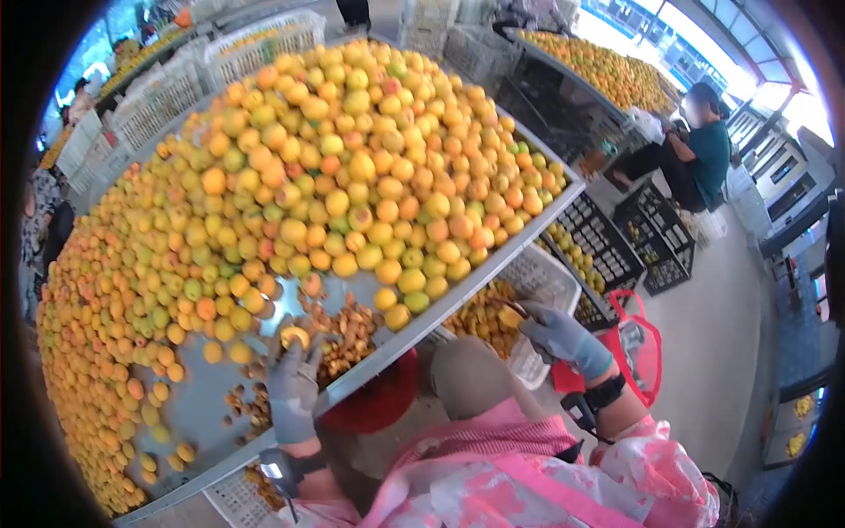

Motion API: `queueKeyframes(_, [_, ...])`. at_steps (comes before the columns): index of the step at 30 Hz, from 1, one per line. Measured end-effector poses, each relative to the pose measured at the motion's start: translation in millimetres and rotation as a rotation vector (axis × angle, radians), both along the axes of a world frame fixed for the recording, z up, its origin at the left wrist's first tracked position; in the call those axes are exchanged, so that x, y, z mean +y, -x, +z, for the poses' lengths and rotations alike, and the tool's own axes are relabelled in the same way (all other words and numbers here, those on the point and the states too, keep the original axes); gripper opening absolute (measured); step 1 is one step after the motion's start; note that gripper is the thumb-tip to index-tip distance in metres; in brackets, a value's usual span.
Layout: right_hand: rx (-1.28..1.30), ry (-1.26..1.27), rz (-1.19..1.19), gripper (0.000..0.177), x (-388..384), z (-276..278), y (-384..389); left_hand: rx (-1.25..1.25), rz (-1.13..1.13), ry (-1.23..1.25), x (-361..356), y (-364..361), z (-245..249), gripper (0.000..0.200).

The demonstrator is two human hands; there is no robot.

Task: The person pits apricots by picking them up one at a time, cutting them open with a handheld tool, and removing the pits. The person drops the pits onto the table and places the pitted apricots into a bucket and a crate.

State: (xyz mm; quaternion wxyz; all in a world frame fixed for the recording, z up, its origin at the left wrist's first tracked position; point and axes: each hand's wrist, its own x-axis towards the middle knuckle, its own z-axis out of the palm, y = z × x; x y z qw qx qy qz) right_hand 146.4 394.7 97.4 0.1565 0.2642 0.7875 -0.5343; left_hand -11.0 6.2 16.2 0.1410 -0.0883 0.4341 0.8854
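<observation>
My left hand [295, 380], in a grey glove, is closed on a yellow-orange apricot [293, 336] over the metal table, its fingertips around the fruit. Beside it lies a heap of brown apricot pits [349, 338], and more loose pits [249, 405] are on its other side. My right hand [563, 338], also gloved, is off the table's edge above a white crate [533, 370] of cut apricots [482, 321]. It is closed on a thin, dark, curved tool [511, 304], mostly hidden by the glove. A piece of apricot [510, 318] overlaps the tool's end.
A large mound of whole apricots [352, 167] covers much of the metal table [198, 387]. Black crates [602, 233] and a red-trimmed bag [635, 348] stand at the right. A red tub [374, 400] is under the edge. A seated person [704, 154] works farther back.
</observation>
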Motion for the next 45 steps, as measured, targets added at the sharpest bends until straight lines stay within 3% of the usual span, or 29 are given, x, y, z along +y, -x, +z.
queueKeyframes(6, [-0.231,-0.466,0.155,0.057,10.0,-2.1,0.8,0.07,0.042,-0.083,3.2,-1.3,1.0,0.042])
queueKeyframes(9, [-0.177,-0.328,0.123,0.056,2.7,12.9,14.3,0.012,0.027,-0.157,-3.3,2.5,-12.5,0.043])
queueKeyframes(10, [0.049,-0.458,0.217,0.052,4.3,1.6,19.5,0.015,0.015,-0.156,-3.9,2.3,-12.4,0.042])
queueKeyframes(11, [0.061,-0.464,0.224,0.052,8.2,-4.3,24.9,0.026,0.024,-0.161,-3.1,2.6,-12.7,0.042])
queueKeyframes(14, [0.363,-0.295,0.265,0.037,-31.7,27.9,64.0,0.061,0.066,-0.085,-0.6,1.0,-11.3,0.039])
queueKeyframes(15, [0.368,-0.295,0.276,0.037,-50.1,45.4,75.5,0.065,0.078,-0.086,-0.7,0.3,-11.2,0.039])
queueKeyframes(17, [0.231,0.008,0.187,0.029,-87.4,80.1,98.3,0.06,0.057,-0.115,-1.4,1.0,-13.5,0.038])
queueKeyframes(21, [0.339,0.185,0.223,0.022,-144.7,89.9,144.2,0.08,0.006,-0.069,3.7,-0.6,2.1,0.04])
queueKeyframes(23, [0.452,0.598,0.215,0.017,-168.4,86.2,162.6,0.116,0.001,-0.058,9.6,4.2,3.0,0.037])
queueKeyframes(24, [0.432,0.603,0.222,0.017,-180.3,83.0,170.1,0.111,-0.033,-0.05,11.4,8.1,-0.5,0.037])
queueKeyframes(26, [0.722,0.602,0.155,0.017,-203.0,72.3,181.1,0.052,-0.029,-0.014,18.8,12.5,-1.2,0.038])
queueKeyframes(27, [0.682,0.612,0.156,0.017,-212.0,65.5,186.1,0.015,-0.015,-0.011,22.2,16.1,1.9,0.038])
queueKeyframes(29, [0.798,0.796,-0.089,0.018,-227.8,51.3,196.0,0.065,-0.068,0.019,25.4,22.6,4.6,0.042])
queueKeyframes(30, [0.932,0.766,-0.189,0.02,-236.9,46.6,203.7,0.029,-0.062,0.024,25.3,26.2,4.2,0.042])
queueKeyframes(33, [0.889,0.843,-0.258,0.015,-241.8,31.1,215.1,0.038,-0.117,-0.02,25.9,32.2,-0.7,0.044])
queueKeyframes(35, [0.882,0.833,-0.276,0.013,-241.3,14.0,222.1,0.021,-0.12,0.075,25.9,30.7,-5.0,0.043])
queueKeyframes(37, [0.904,0.814,-0.199,0.013,-243.8,8.2,225.6,0.011,-0.141,0.103,23.7,29.3,-5.1,0.043])
queueKeyframes(38, [0.884,0.805,-0.378,0.011,-249.5,-15.2,226.8,0.039,-0.157,0.132,23.2,30.9,-5.3,0.043])
queueKeyframes(39, [0.871,0.8,-0.379,0.011,-248.8,-16.9,226.4,0.026,-0.155,0.129,23.8,30.7,-7.0,0.043])
queueKeyframes(41, [0.854,0.767,-0.099,0.013,-248.1,-18.0,227.6,0.039,-0.14,0.185,24.6,31.8,-9.5,0.039])
queueKeyframes(45, [0.845,0.696,-0.249,0.02,-257.6,-31.7,223.9,-0.051,-0.085,0.116,32.1,33.8,4.1,0.034])
